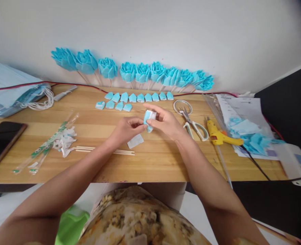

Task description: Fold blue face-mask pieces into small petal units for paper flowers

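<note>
Between my two hands, above the middle of the wooden table, is a small folded piece of blue and white fabric (149, 119). My left hand (130, 129) pinches its lower left edge. From the right, my right hand (165, 121) grips it with the thumb across its front and the fingers behind. Just below lies a flat white piece (135, 141). Beyond my hands, folded blue petals (140, 98) are laid out in two rows. Thin wooden sticks (122, 152) lie partly under my left forearm.
Blue fabric flowers (142, 72) on sticks lean along the wall. Scissors (191, 122), a tape roll (182, 107), a yellow glue gun (220, 134) and papers (249, 112) lie right. Left are a phone (4, 141), plastic wrappers (47, 144), scraps (64, 141) and white cords (43, 100).
</note>
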`<control>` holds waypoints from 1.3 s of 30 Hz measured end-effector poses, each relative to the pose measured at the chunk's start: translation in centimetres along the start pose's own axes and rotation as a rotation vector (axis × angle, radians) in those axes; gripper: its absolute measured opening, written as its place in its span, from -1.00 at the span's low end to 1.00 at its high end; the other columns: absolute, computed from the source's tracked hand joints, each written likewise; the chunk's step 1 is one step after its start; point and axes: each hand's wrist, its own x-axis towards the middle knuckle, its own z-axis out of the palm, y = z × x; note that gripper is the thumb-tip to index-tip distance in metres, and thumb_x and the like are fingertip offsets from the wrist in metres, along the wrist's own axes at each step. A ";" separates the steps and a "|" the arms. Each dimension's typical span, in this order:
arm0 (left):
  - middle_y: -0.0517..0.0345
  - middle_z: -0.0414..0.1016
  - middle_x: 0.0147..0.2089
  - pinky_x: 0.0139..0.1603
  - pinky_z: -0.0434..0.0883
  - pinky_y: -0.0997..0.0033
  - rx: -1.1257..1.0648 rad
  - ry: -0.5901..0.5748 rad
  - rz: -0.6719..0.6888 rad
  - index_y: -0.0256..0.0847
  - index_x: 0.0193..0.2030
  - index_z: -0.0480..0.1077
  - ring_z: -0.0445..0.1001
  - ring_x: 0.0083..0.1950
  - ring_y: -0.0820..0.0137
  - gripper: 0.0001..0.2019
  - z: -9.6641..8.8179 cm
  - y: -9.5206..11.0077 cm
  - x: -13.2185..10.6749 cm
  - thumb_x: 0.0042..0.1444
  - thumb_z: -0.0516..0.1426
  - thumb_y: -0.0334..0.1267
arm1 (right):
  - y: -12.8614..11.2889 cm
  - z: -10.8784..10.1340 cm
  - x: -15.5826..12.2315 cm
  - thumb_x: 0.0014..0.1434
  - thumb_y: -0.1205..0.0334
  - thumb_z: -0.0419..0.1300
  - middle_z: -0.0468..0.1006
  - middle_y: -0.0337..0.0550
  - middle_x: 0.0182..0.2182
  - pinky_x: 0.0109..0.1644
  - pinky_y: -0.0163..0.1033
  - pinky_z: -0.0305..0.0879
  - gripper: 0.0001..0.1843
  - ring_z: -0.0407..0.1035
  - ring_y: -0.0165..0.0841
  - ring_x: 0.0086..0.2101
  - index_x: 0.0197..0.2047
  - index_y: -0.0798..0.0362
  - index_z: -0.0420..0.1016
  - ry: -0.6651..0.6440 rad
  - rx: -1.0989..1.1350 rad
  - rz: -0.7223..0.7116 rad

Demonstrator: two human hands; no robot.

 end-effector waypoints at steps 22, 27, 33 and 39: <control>0.28 0.29 -0.58 -0.46 0.10 0.45 -0.180 0.281 -0.020 -0.23 -0.55 0.42 0.15 -0.51 0.53 -0.77 -0.1 -0.7 0.4 -0.02 0.26 -0.15 | 0.6 1.0 0.2 0.13 0.17 0.33 0.57 -0.27 -0.28 -0.16 -0.19 0.43 -0.24 0.43 -0.37 -0.31 0.37 -0.16 0.23 -0.005 0.121 -0.075; 0.23 0.38 -0.52 -0.40 0.25 0.45 -0.251 0.274 -0.027 -0.22 -0.48 0.51 0.26 -0.46 0.50 -0.76 -0.1 -0.1 0.3 0.01 0.29 -0.09 | 0.9 1.0 0.4 0.13 0.19 0.31 0.58 -0.23 -0.25 -0.20 -0.18 0.43 -0.28 0.41 -0.35 -0.32 0.34 -0.13 0.26 0.085 0.116 -0.101; 0.17 0.42 -0.47 -0.34 0.34 0.44 -0.348 0.235 -0.035 -0.22 -0.47 0.48 0.33 -0.42 0.48 -0.62 -0.2 0.1 0.4 0.08 0.27 0.09 | 0.9 0.9 0.4 0.14 0.13 0.32 0.60 -0.20 -0.18 -0.21 -0.15 0.44 -0.29 0.41 -0.33 -0.31 0.33 -0.16 0.26 0.100 0.100 -0.120; 0.17 0.43 -0.47 -0.34 0.32 0.44 -0.340 0.219 -0.049 -0.22 -0.49 0.49 0.31 -0.42 0.47 -0.67 -0.2 -0.5 0.4 0.05 0.28 0.02 | 0.9 1.1 0.3 0.17 0.17 0.26 0.61 -0.16 -0.12 -0.15 -0.14 0.45 -0.28 0.43 -0.33 -0.26 0.38 -0.11 0.21 0.067 0.055 -0.142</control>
